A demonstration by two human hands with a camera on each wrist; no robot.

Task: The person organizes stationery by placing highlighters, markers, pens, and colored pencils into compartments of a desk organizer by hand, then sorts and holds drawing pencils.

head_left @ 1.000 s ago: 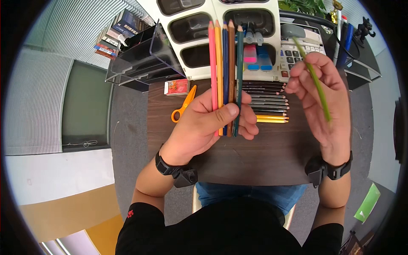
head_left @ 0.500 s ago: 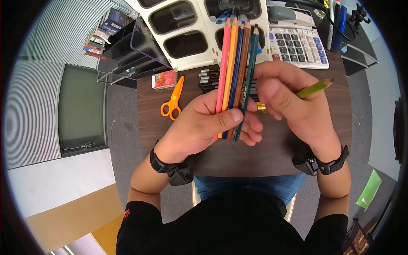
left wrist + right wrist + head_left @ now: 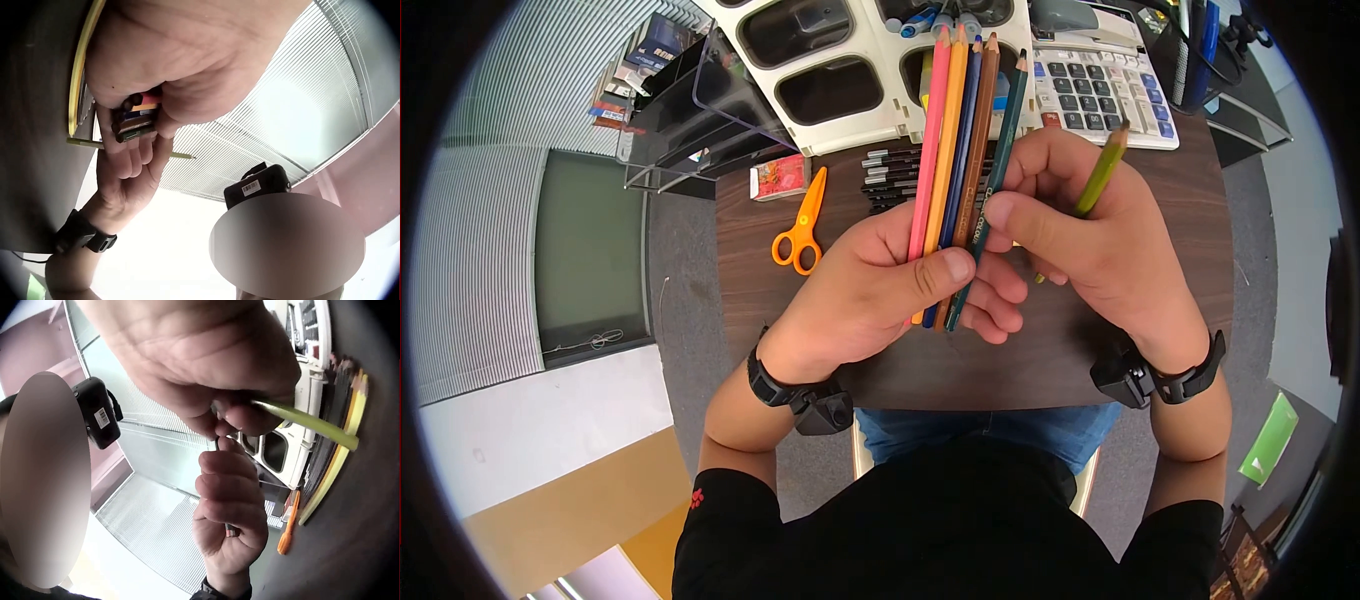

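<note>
My left hand [image 3: 870,285] grips a fanned bunch of several coloured pencils near their lower ends, thumb across the front. From left to right they run from a pink pencil [image 3: 930,140] through yellow-orange, blue and brown to a dark green pencil [image 3: 1008,125], all with points up. Beside the bunch, my right hand [image 3: 1105,250] holds an olive-green pencil [image 3: 1104,170], point up and leaning right. Its thumb and forefinger are right at the dark green pencil's shaft. In the right wrist view the olive-green pencil [image 3: 319,425] sticks out past the curled fingers.
Behind the hands lie dark pencils [image 3: 890,172] in a row, with yellow pencils [image 3: 357,415] alongside. Orange scissors [image 3: 800,235] and a small red-and-white box [image 3: 780,178] are at left. A white organizer [image 3: 800,135] and a calculator [image 3: 1100,100] stand at the back.
My right hand has come left to the bunch, and the olive-green pencil in it has swung round, now standing steeper than half a second ago. The left hand keeps its hold.
</note>
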